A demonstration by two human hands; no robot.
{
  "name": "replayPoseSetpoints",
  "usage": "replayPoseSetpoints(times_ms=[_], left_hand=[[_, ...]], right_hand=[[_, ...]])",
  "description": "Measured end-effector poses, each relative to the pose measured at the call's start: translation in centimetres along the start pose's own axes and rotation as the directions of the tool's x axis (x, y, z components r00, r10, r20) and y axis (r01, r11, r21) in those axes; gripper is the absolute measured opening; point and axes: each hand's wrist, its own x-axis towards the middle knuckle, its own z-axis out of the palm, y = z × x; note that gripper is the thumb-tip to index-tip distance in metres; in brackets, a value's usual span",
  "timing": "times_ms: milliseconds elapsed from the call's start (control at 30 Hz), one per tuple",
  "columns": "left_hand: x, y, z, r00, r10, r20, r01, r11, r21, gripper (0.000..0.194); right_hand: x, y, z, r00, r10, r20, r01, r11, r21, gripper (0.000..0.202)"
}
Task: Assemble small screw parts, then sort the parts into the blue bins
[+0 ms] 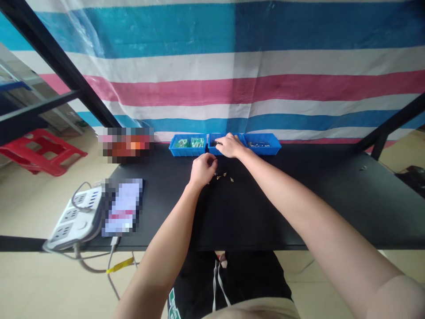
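Note:
My left hand (203, 170) is just above the black table, its fingers curled into a pinch. What they hold, if anything, is too small to make out. Beside it, several small brass-coloured metal pieces (225, 174) lie loose on the tabletop. My right hand (229, 145) reaches over the front wall of the middle blue bin (217, 151), fingers apart and pointing down among small dark parts. Its fingertips are partly hidden. To the right, another blue bin (270, 150) contains small shiny metal parts. The left blue bin (186, 152) holds green-and-white packets (197, 142).
A white power strip (78, 217) with cables and a blurred phone-like slab (122, 208) lie on the left of the black table (265, 217). Black frame posts (66, 66) flank a striped sheet (199, 93). A red stool (43, 150) stands on the floor at left.

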Motion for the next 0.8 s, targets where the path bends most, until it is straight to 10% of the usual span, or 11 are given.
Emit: replayPoseSetpoints(times_ms=[133, 433, 800], left_hand=[[0.0, -0.1, 0.0, 1.000, -0.015, 0.008, 0.015, 1.000, 0.007, 0.007], [0.0, -0.5, 0.2, 0.999, -0.027, 0.029, 0.026, 1.000, 0.011, 0.009], [0.0, -0.4, 0.2, 0.986, -0.102, 0.132, 0.087, 0.989, 0.119, 0.021]], right_hand=[[0.6, 0.0, 0.0, 1.000, -0.002, 0.019, 0.002, 0.999, 0.045, 0.047], [-3.7, 0.6, 0.9, 0.928, -0.122, -0.351, 0.173, 0.978, 0.117, 0.031], [-10.2, -1.2, 2.5, 0.998, -0.066, -0.016, 0.066, 0.998, -0.023, 0.048]])
